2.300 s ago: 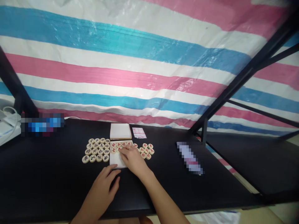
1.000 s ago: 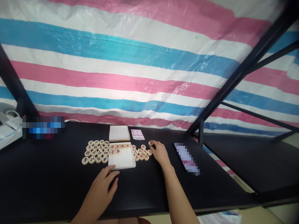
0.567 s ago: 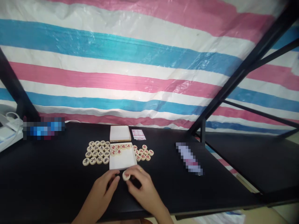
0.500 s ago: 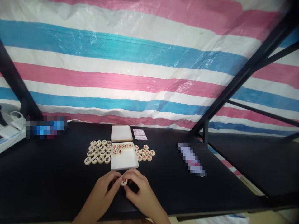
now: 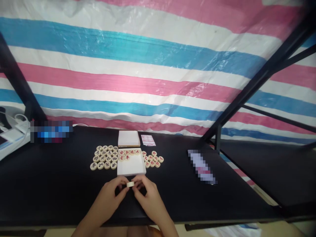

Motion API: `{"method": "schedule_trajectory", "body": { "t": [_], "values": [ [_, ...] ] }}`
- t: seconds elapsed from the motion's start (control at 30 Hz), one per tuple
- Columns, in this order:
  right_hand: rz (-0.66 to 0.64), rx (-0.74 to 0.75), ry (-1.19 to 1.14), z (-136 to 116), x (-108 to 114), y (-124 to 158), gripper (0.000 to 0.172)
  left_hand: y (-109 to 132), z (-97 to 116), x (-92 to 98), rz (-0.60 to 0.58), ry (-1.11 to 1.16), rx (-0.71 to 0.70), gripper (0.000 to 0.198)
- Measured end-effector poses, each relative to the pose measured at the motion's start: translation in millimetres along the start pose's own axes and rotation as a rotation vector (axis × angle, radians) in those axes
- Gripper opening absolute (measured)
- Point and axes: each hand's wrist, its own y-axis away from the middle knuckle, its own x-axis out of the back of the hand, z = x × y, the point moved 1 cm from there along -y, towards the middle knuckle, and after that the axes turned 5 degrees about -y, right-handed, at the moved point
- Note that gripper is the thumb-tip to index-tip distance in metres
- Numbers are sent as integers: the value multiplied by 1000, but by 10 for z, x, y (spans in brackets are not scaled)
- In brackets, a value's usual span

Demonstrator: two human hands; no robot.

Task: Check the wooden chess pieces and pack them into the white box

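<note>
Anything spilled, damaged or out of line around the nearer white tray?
Nothing looks spilled or damaged. The only untidy spot is the red-marked pieces just right of the nearer white tray: their far row has a gap, while the black-marked pieces on the left sit in a neat grid.

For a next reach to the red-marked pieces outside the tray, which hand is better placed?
Probably the right hand: the red-marked pieces lie toward its side, while the left hand would reach across. Both hands pinch one piece.
</note>
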Motion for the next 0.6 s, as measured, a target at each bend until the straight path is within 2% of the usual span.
{"method": "schedule_trajectory", "body": {
  "t": [0.23,0.37,0.6],
  "values": [
    [-20,-8,68,-55,4,6,11,-8,-34,-43,10,-114,-7,16],
    [-28,-5,43,-53,10,25,8,24,10,-30,13,-86,-31,22],
    [-22,5,32,-61,15,23,13,19,34,6,-5,-30,-14,28]
  ]
}}
